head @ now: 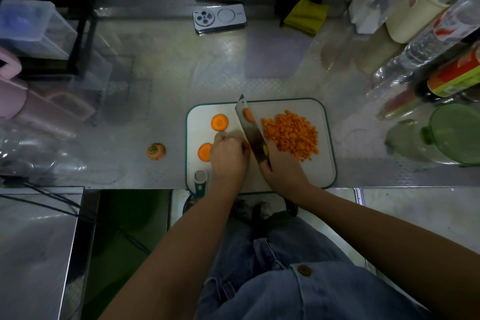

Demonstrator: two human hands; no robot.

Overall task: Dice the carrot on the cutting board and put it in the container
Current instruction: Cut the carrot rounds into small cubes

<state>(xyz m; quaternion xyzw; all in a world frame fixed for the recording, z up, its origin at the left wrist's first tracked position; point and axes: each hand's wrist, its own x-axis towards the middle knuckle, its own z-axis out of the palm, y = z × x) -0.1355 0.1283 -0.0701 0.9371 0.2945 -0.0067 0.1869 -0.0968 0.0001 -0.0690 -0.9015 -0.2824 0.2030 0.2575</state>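
The left hand [228, 156] lies knuckles-up on the white plastic cutting board with a green rim [320, 174], forearm reaching in from the lower left. Its fingers [220, 138] are curled down narrowly over a carrot piece [246, 147], of which only an orange sliver shows against the blade. The right hand [281, 167] comes in from the lower right, its fingers wrapped tight round the handle of a broad steel kitchen knife [251, 129]. The blade slants away from the fingers toward the board's far edge, and an orange slice [248, 115] clings to its face.

Just right of the right fingers, a heap of small diced carrot cubes [291, 135] fills the board's right half, reaching close to the right rim. Just beyond and left of the left fingers lie two round carrot slices [219, 122], one partly under the hand. The board's near edge sits at the front edge of the shiny metal surface [181, 73].

Well left of the left fingers, off the board, lies a cut carrot stem end [156, 151]. Far right of the right fingers stands a round green translucent plastic container [455, 138], with several bottles [441, 34] crowded behind it. Far beyond the fingers, by the back wall, lie a silver phone [219, 18] and a folded yellow cloth [306, 16]
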